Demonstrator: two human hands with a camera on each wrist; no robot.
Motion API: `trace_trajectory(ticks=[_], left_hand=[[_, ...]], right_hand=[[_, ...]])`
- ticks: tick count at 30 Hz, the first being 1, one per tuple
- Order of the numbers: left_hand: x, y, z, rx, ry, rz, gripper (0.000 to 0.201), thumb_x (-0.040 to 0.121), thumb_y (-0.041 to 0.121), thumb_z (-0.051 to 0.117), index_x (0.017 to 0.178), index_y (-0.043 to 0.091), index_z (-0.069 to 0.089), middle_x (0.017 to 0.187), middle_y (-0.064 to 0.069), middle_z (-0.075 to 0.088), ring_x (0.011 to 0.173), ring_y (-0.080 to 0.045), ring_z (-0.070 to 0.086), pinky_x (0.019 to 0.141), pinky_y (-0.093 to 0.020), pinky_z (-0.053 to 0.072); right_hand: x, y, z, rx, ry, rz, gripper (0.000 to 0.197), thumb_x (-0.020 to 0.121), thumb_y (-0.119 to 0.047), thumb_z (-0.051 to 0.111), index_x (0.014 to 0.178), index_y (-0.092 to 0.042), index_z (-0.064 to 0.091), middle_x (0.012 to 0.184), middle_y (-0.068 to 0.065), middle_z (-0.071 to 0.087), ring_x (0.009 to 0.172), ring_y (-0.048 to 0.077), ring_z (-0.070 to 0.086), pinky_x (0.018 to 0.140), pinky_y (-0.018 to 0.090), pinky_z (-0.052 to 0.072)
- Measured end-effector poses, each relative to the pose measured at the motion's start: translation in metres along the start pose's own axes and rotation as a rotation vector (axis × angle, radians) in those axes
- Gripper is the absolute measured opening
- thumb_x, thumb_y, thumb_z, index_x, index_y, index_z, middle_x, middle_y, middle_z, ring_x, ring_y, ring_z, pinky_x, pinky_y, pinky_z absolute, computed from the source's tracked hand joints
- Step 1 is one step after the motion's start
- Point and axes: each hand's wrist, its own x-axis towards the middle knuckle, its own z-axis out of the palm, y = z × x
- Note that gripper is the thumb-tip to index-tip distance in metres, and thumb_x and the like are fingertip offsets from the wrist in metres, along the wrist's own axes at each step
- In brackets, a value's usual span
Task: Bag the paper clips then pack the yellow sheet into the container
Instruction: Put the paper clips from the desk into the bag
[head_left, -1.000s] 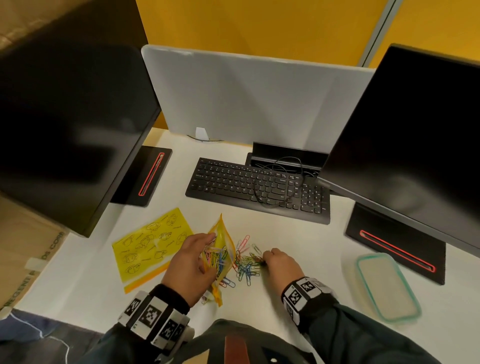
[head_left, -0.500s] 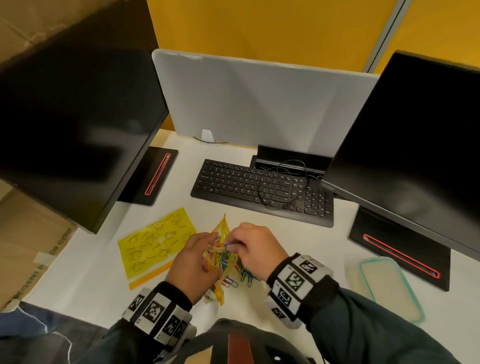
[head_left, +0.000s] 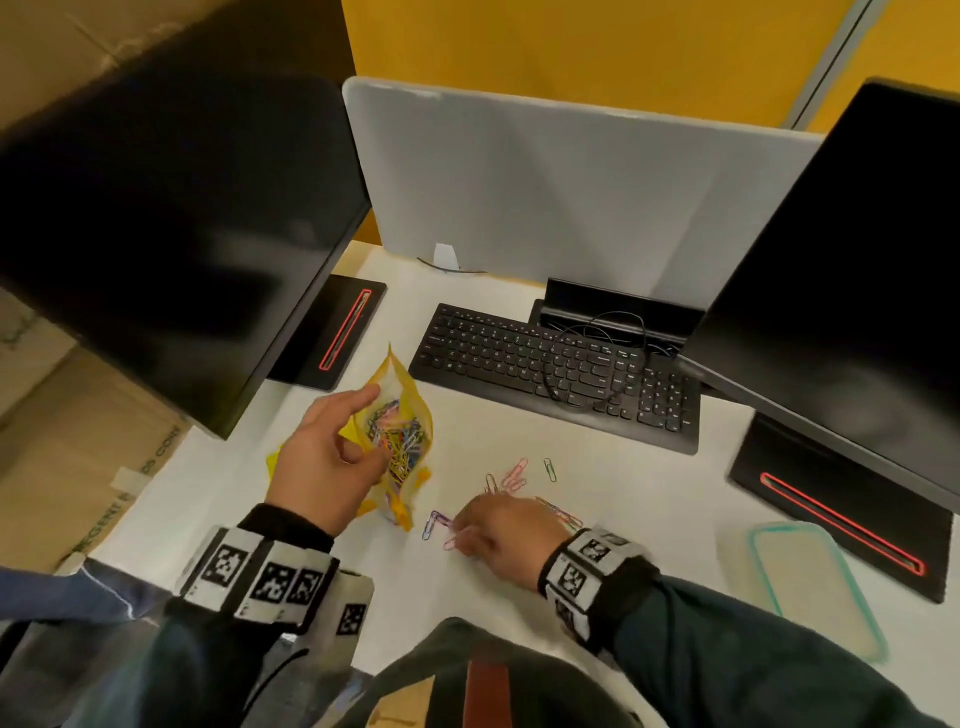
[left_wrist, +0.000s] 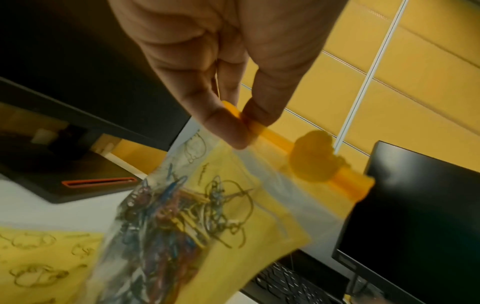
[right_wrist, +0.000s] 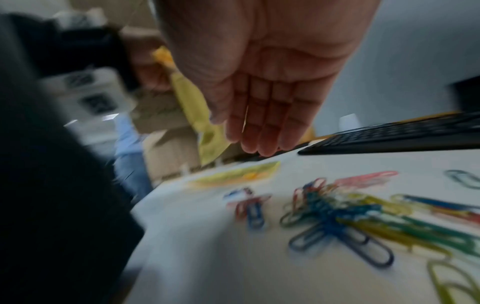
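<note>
My left hand holds a yellow zip bag upright above the desk, half full of coloured paper clips. In the left wrist view thumb and finger pinch its orange zip strip beside the slider. My right hand hovers low over loose paper clips on the white desk, fingers straight and together, holding nothing. More of the paper clips lie under its palm. The yellow sheet lies flat left of the bag, mostly hidden behind my left hand in the head view. The teal-rimmed container sits at the right.
A black keyboard with a coiled cable lies behind the clips. Two dark monitors overhang the desk on black stands. A grey divider closes the back. Cardboard boxes stand off the left edge.
My right hand left the bag's mouth and came back down to the loose clips on the desk. My left hand raised the bag a little and tilted it.
</note>
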Motion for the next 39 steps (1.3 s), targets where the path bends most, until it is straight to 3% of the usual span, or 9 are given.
trace_trajectory(ticks=[2, 5, 9, 15, 18, 22, 25, 31, 39], left_hand=[[0.002, -0.002, -0.004, 0.011, 0.013, -0.016, 0.054, 0.072, 0.001, 0.069, 0.117, 0.028, 0.055, 0.118, 0.006, 0.051, 0.061, -0.022, 0.062, 0.066, -0.028, 0.052], [0.002, -0.004, -0.006, 0.005, 0.033, -0.035, 0.054, 0.072, 0.001, 0.070, 0.117, 0.027, 0.055, 0.117, 0.005, 0.050, 0.063, -0.025, 0.063, 0.068, -0.031, 0.053], [-0.003, -0.004, -0.003, 0.008, 0.017, -0.030, 0.055, 0.071, 0.000, 0.071, 0.117, 0.027, 0.055, 0.116, 0.005, 0.050, 0.062, -0.024, 0.063, 0.070, -0.035, 0.056], [-0.012, -0.014, 0.013, 0.021, -0.110, -0.041, 0.055, 0.070, 0.000, 0.070, 0.116, 0.028, 0.056, 0.116, 0.007, 0.050, 0.056, -0.016, 0.057, 0.064, -0.026, 0.053], [-0.017, -0.015, 0.028, 0.055, -0.191, -0.029, 0.055, 0.071, 0.001, 0.069, 0.117, 0.027, 0.055, 0.116, 0.009, 0.047, 0.056, -0.014, 0.057, 0.058, -0.008, 0.046], [-0.021, -0.016, 0.043, 0.099, -0.243, -0.025, 0.053, 0.071, 0.004, 0.070, 0.118, 0.025, 0.055, 0.112, 0.009, 0.047, 0.057, -0.021, 0.057, 0.056, -0.010, 0.044], [-0.023, -0.016, 0.047, 0.122, -0.263, -0.019, 0.054, 0.072, 0.003, 0.069, 0.120, 0.025, 0.053, 0.112, 0.010, 0.046, 0.054, -0.010, 0.053, 0.056, -0.005, 0.040], [-0.026, -0.013, 0.047, 0.143, -0.281, 0.017, 0.053, 0.075, 0.005, 0.066, 0.122, 0.026, 0.052, 0.114, 0.012, 0.042, 0.063, 0.000, 0.052, 0.057, 0.001, 0.038], [-0.025, -0.016, 0.051, 0.128, -0.294, 0.029, 0.055, 0.074, 0.001, 0.064, 0.121, 0.025, 0.052, 0.115, 0.014, 0.043, 0.064, -0.001, 0.052, 0.058, -0.001, 0.039]], right_hand=[[0.006, -0.004, 0.017, -0.172, -0.227, -0.127, 0.049, 0.096, -0.038, 0.041, 0.141, -0.020, 0.033, 0.153, 0.003, 0.030, 0.139, 0.023, 0.027, 0.114, 0.043, 0.025], [0.021, -0.001, 0.035, -0.423, -0.367, -0.166, 0.066, 0.096, -0.042, 0.037, 0.148, -0.021, 0.002, 0.159, -0.003, -0.006, 0.146, 0.022, -0.006, 0.117, 0.047, 0.001], [0.020, 0.023, 0.045, -0.448, -0.318, -0.131, 0.070, 0.094, -0.045, 0.041, 0.148, -0.020, 0.003, 0.159, 0.001, -0.002, 0.146, 0.025, -0.006, 0.115, 0.049, -0.009], [-0.017, 0.066, 0.026, -0.597, -0.260, -0.010, 0.073, 0.090, -0.062, 0.017, 0.146, -0.025, -0.012, 0.144, -0.006, -0.027, 0.143, 0.026, -0.017, 0.104, 0.048, -0.024], [-0.024, 0.073, 0.012, -0.481, -0.166, 0.056, 0.072, 0.086, -0.063, 0.005, 0.147, -0.026, -0.009, 0.152, -0.006, -0.018, 0.145, 0.027, -0.011, 0.108, 0.052, -0.017], [-0.017, 0.082, -0.015, -0.274, 0.013, 0.308, 0.084, 0.088, -0.011, 0.055, 0.148, -0.026, -0.002, 0.158, 0.001, -0.006, 0.146, 0.027, 0.004, 0.117, 0.048, 0.010], [-0.002, 0.082, -0.028, -0.269, -0.014, 0.288, 0.094, 0.079, 0.001, 0.060, 0.148, -0.026, 0.002, 0.159, 0.004, -0.002, 0.144, 0.030, 0.010, 0.115, 0.048, 0.025], [0.021, 0.077, -0.040, -0.419, -0.215, 0.103, 0.072, 0.089, -0.010, 0.054, 0.147, -0.031, 0.017, 0.158, 0.000, 0.008, 0.143, 0.029, 0.012, 0.113, 0.046, 0.028], [-0.030, 0.099, -0.039, -0.256, -0.091, 0.185, 0.055, 0.091, -0.009, 0.048, 0.142, -0.020, 0.033, 0.148, 0.005, 0.034, 0.133, 0.023, 0.035, 0.109, 0.036, 0.036]])
